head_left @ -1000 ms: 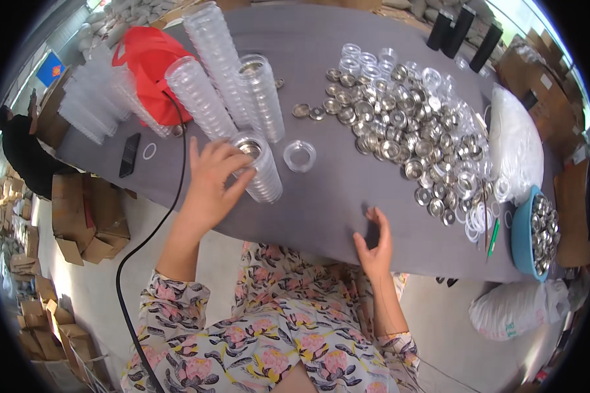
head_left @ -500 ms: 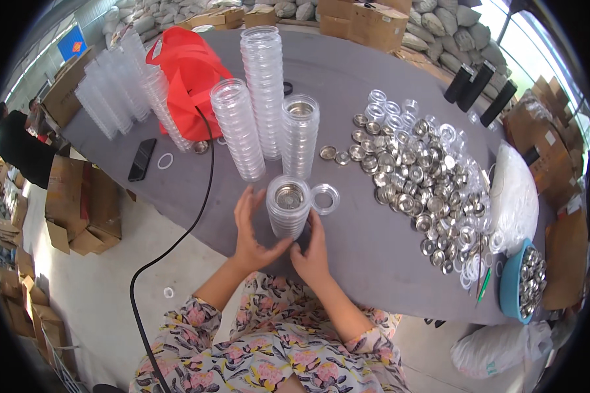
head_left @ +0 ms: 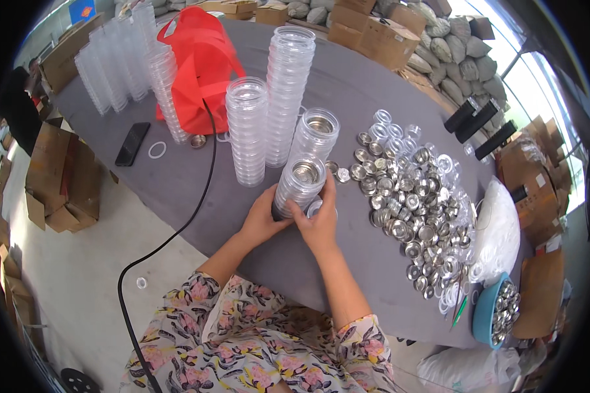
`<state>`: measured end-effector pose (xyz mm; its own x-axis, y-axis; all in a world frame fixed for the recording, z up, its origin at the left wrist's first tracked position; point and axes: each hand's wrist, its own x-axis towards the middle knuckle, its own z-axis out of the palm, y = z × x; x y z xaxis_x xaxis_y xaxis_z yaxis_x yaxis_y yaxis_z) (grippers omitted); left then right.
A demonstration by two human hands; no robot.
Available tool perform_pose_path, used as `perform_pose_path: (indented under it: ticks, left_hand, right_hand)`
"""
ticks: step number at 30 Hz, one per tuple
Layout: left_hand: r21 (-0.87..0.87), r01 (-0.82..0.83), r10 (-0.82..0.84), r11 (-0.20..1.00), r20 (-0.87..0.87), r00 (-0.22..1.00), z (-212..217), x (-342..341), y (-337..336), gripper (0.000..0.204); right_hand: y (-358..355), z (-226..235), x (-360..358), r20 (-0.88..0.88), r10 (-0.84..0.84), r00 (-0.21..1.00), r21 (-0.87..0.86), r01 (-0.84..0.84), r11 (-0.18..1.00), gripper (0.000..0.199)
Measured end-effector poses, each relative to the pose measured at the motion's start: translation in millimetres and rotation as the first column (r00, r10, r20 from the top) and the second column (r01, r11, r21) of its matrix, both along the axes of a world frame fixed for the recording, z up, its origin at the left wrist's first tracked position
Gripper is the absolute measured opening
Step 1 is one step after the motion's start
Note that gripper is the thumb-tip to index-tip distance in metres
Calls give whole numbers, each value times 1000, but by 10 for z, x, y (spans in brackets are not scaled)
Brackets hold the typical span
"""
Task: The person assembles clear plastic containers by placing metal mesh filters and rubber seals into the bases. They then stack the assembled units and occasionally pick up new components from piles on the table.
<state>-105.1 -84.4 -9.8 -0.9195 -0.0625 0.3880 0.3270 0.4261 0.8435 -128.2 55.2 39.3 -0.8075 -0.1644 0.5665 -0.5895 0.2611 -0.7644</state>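
Note:
Both my hands are wrapped around a short stack of clear plastic cups (head_left: 299, 187) near the table's front edge. A round metal piece with a textured bottom shows in its topmost cup. My left hand (head_left: 263, 216) holds the stack's left side low down. My right hand (head_left: 319, 219) grips the right side, its thumb across the front. A loose clear ring (head_left: 316, 208) is partly hidden behind my right hand. Just behind the held stack, overlapping it in view, stands another cup stack (head_left: 316, 134) with a metal piece on top.
Two taller clear stacks (head_left: 247, 131) (head_left: 288, 98) rise behind my hands, beside a red bag (head_left: 200, 72). A black cable (head_left: 206, 190) crosses the table's left side near a phone (head_left: 133, 144). Metal caps (head_left: 413, 196) lie heaped at right, with a blue basin (head_left: 485, 314) beyond.
My hands have closed around the short stack, and it has moved away from me, closer to the stack behind. The whole view has shifted and turned somewhat.

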Motion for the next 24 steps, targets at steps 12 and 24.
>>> perform_pose_path:
  ticks: [12,24]
  left_hand:
    - [135,-466,480,874,-97,872,-216,-364,-556,102]
    - [305,-197,218,932,-35,975,-246,-385,-712,76]
  right_hand:
    - [27,127,205,-403,-161,901,35,191,981,81]
    - [-1242,1141,-378,-585,131,800,486,217,847,57]
